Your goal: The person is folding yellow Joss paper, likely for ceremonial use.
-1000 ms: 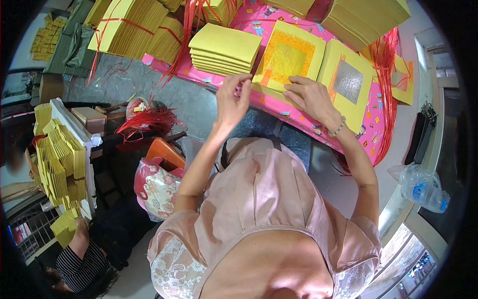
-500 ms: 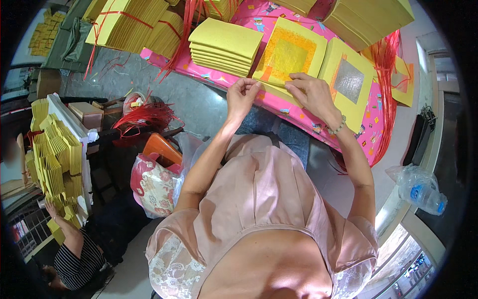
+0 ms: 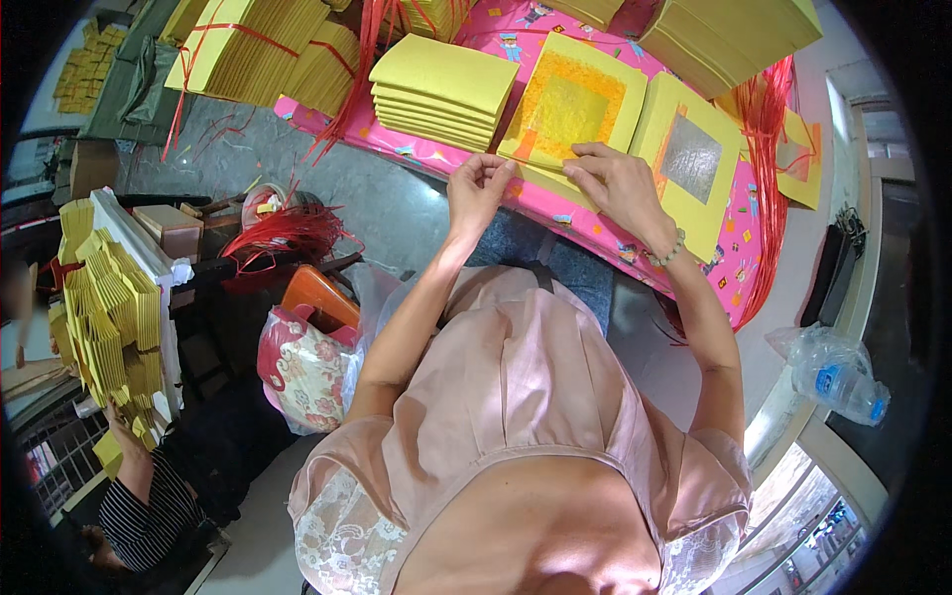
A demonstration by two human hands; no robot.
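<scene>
On a pink patterned cloth lies a yellow paper sheet with an orange and gold square (image 3: 573,107). My left hand (image 3: 478,194) pinches the near left corner of the yellow paper, thumb and forefinger together. My right hand (image 3: 625,195), a beaded bracelet at its wrist, bends its fingers and thumb over the near edge of the same paper. Left of the sheet stands a pile of folded yellow paper (image 3: 443,87). To the right, beside my right hand, lies yellow paper with a silver square (image 3: 691,152).
Tied yellow paper bundles (image 3: 260,48) stand at the far left, and a large stack (image 3: 734,45) at the far right. Red strips (image 3: 764,198) hang over the table's right side. A floral bag (image 3: 307,372) is at my left. Farther left, a co-worker's hand (image 3: 124,436) touches yellow paper.
My hands keep nearly the same hold at the paper's near edge. The whole view has shifted slightly, and the co-worker's hand at the left has moved a little.
</scene>
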